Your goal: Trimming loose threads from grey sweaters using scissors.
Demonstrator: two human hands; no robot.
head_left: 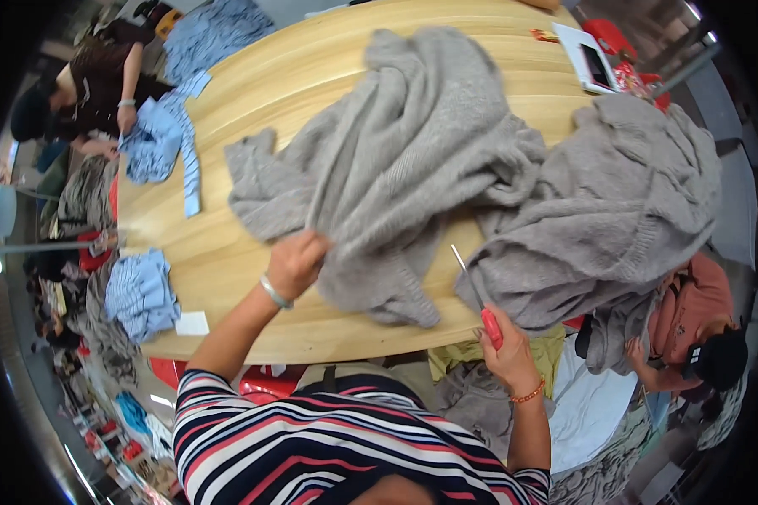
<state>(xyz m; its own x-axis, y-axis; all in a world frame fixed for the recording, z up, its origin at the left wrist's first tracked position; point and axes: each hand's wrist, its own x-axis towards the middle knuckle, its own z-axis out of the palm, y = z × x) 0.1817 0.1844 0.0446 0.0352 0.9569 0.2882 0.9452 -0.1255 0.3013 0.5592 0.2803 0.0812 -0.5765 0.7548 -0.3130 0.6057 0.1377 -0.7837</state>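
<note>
A large grey knitted garment point(413, 160) lies spread and rumpled across the middle of a light wooden table point(253, 101). My left hand point(295, 265), with a bangle at the wrist, pinches the garment's near edge. My right hand point(504, 352) holds a slim tool with a red handle and a thin metal blade point(472, 286), pointing up toward the knit. A second heap of grey knitwear point(615, 219) lies to the right, draped over the table's edge.
Blue striped cloth point(164, 139) lies at the table's left, handled by a seated person in dark clothes point(93, 80). A folded blue piece point(141, 295) and a white slip point(192, 323) sit front left. Another person in orange point(691, 320) crouches at right. A white device point(594, 59) lies far right.
</note>
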